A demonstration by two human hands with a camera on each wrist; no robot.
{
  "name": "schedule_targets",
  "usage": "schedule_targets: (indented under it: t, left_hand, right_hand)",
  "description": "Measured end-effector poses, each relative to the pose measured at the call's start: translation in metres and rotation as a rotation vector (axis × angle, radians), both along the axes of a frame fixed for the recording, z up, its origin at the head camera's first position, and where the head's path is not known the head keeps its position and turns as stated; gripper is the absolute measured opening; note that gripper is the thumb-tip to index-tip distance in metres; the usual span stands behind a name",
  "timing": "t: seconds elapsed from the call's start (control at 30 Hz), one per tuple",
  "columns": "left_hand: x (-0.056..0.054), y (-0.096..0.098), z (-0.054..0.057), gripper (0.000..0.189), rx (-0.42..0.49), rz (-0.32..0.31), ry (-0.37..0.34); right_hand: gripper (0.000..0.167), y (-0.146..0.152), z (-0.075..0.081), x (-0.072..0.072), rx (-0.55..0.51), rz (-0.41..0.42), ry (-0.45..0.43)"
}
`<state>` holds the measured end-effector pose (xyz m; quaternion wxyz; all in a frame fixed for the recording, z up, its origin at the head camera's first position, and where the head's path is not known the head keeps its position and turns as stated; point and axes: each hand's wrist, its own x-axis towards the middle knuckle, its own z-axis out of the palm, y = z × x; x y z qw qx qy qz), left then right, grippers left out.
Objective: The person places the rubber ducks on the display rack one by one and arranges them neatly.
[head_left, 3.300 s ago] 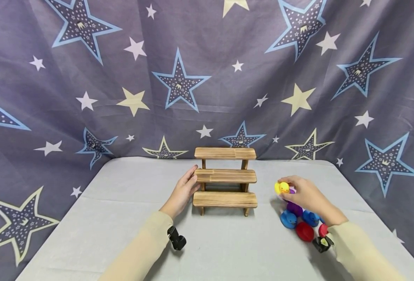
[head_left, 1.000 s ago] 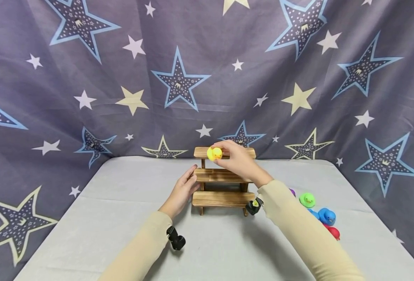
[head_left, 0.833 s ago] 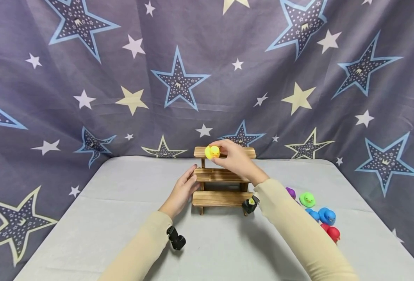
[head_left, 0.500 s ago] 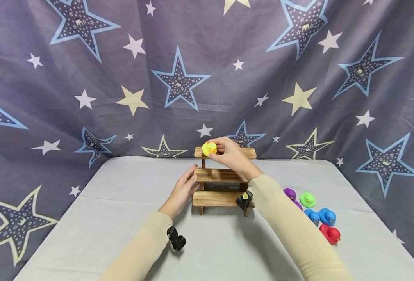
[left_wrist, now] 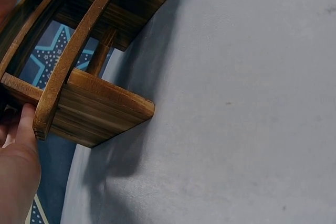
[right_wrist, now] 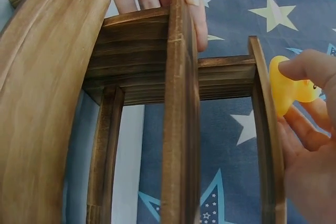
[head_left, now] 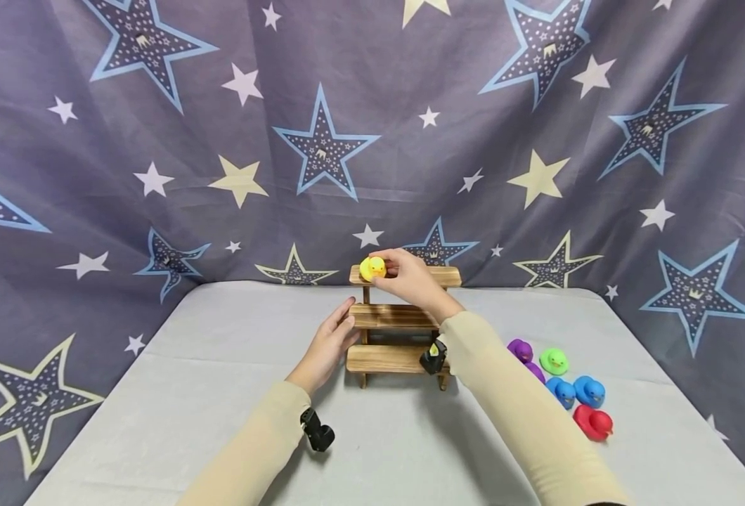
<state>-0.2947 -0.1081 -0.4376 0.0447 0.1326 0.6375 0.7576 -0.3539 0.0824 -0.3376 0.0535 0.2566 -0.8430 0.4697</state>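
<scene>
A three-tier wooden display stand (head_left: 385, 358) stands mid-table. My right hand (head_left: 413, 284) pinches a yellow rubber duck (head_left: 372, 269) between thumb and fingers at the left end of the top tier. The right wrist view has the duck (right_wrist: 283, 87) upright against that tier's board, its base at the surface. My left hand (head_left: 325, 346) grips the stand's left side by the end of the middle tier. In the left wrist view its thumb (left_wrist: 23, 129) lies along the wood; the other fingers are partly hidden.
To the right on the pale tabletop (head_left: 221, 414) sit a green duck (head_left: 554, 361), a red duck (head_left: 594, 422), two blue ducks (head_left: 590, 391) and two purple ducks (head_left: 521, 350). Starry fabric (head_left: 385, 63) hangs behind the table.
My right hand has carried the yellow duck from the group on the right to the top tier, lately edging it left and down onto its left end. My left hand has stayed at the stand.
</scene>
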Motion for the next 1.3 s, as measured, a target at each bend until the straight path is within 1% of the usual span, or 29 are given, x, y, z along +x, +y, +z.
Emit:
schedule_targets:
  t: [0.13, 0.4, 0.83, 1.03, 1.13, 1.3]
  left_hand:
    - [-0.0003, -0.0001, 0.0009, 0.054, -0.005, 0.003, -0.005]
    - [0.0, 0.0007, 0.0013, 0.054, -0.006, 0.002, -0.005]
    - [0.0007, 0.0008, 0.0007, 0.053, 0.0, 0.003, -0.007]
    - [-0.0001, 0.0007, -0.0001, 0.053, 0.001, -0.001, -0.006]
    - [-0.0008, 0.0007, -0.0003, 0.054, -0.001, -0.006, -0.007]
    - [-0.0019, 0.0, -0.0008, 0.054, 0.004, -0.011, -0.004]
  right_hand:
    - [0.049, -0.0012, -0.0015, -0.0002, 0.025, -0.015, 0.009]
    - [0.048, -0.0029, -0.0038, 0.0016, 0.044, -0.048, 0.017]
    - [0.05, -0.0039, -0.0049, 0.0005, 0.066, -0.063, 0.027]
    - [0.056, -0.0025, -0.0053, -0.0003, 0.082, -0.063, 0.027]
    - [0.06, -0.0005, -0.0051, 0.0006, 0.071, -0.058, 0.01]
    - [0.062, 0.0045, -0.0053, 0.0036, 0.021, -0.035, -0.013]
